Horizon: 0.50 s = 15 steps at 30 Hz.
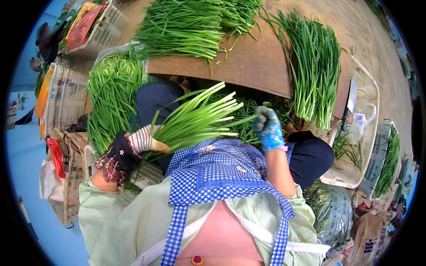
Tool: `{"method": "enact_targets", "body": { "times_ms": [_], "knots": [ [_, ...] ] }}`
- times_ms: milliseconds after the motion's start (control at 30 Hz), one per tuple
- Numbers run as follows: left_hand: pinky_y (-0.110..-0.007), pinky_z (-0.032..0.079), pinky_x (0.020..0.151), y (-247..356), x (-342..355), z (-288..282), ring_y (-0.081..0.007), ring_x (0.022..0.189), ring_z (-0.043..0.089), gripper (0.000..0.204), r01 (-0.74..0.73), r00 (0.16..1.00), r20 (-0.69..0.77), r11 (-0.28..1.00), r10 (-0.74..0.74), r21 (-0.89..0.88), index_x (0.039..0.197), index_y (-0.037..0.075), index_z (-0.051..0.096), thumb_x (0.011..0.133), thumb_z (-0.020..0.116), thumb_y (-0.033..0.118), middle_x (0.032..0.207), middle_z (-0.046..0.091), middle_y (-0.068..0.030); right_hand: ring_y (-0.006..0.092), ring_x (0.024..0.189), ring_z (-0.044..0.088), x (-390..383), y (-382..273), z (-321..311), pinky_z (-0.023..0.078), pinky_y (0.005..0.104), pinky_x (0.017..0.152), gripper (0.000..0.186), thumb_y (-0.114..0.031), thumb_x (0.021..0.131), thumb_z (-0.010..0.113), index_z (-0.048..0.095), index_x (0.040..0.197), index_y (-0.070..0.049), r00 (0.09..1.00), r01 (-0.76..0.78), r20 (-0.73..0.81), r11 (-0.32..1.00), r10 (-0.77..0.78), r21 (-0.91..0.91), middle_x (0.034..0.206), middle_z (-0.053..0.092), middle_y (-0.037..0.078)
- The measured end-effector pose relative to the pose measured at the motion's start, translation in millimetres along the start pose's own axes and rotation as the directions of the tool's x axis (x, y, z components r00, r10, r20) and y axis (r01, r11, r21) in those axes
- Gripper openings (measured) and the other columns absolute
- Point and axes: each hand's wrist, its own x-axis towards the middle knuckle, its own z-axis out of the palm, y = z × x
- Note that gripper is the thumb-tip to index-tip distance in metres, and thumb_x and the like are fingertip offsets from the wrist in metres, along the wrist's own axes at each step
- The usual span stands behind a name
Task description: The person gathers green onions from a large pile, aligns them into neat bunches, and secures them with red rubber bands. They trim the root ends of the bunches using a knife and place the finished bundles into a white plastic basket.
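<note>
My left hand (144,141), in a striped glove with a dark lace cuff, is closed round a bunch of garlic chives (199,117). The pale cut ends of the bunch fan out toward the right, over my lap. My right hand (268,126), in a blue patterned glove, is closed just right of those ends. A thin green chive leaf (245,120) runs from the bunch into its fingers. Loose green leaves (248,133) lie in the gap between my knees, below the brown board (257,66).
Chive piles lie on the board at the back (182,29) and right (313,66). Another chive pile (113,93) stands at my left. A knife (350,99) rests at the board's right edge, beside a cream tray (370,84). Plastic crates (71,99) stand further left.
</note>
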Motion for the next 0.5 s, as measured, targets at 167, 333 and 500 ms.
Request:
{"method": "enact_targets", "body": {
  "times_ms": [167,333,500],
  "knots": [
    [-0.028,0.044,0.087,16.0,-14.5,-9.9,-0.0122,0.097,0.057,0.055,0.032,0.993,-0.118,0.954,0.004,0.298,0.124,0.001,0.051,0.072,0.070,0.007,0.110,0.063,-0.0071,0.0245,0.068,0.063,8.9,-26.2,-65.8,0.050,0.0340,0.061,0.032,-0.030,0.082,0.060,0.063,0.100,-0.003,0.792,-0.073,0.057,-0.187,-0.608,-0.980,0.076,0.066,0.012],
    [-0.027,0.047,0.079,19.2,-16.5,-1.0,-0.0147,0.086,0.063,0.056,0.100,0.981,-0.193,0.785,0.026,0.611,0.124,0.011,0.052,0.070,0.066,0.008,0.097,0.068,-0.0081,0.0289,0.080,0.063,-48.7,-4.6,87.2,0.048,0.0396,0.072,0.027,-0.024,0.078,0.065,0.066,0.102,-0.011,0.405,0.428,0.657,-0.502,-0.636,-0.751,0.088,0.067,0.013],
    [-0.031,0.048,0.075,43.0,-8.5,17.2,-0.0252,0.086,0.064,0.054,0.131,0.980,-0.190,0.552,0.051,0.824,0.122,0.013,0.052,0.070,0.067,0.014,0.093,0.066,-0.0120,0.0304,0.079,0.062,-23.3,29.3,125.5,0.049,0.0365,0.071,0.023,-0.020,0.075,0.067,0.067,0.095,-0.009,0.658,0.652,0.707,-0.273,-0.261,-0.707,0.085,0.065,0.013]
  ]
}}
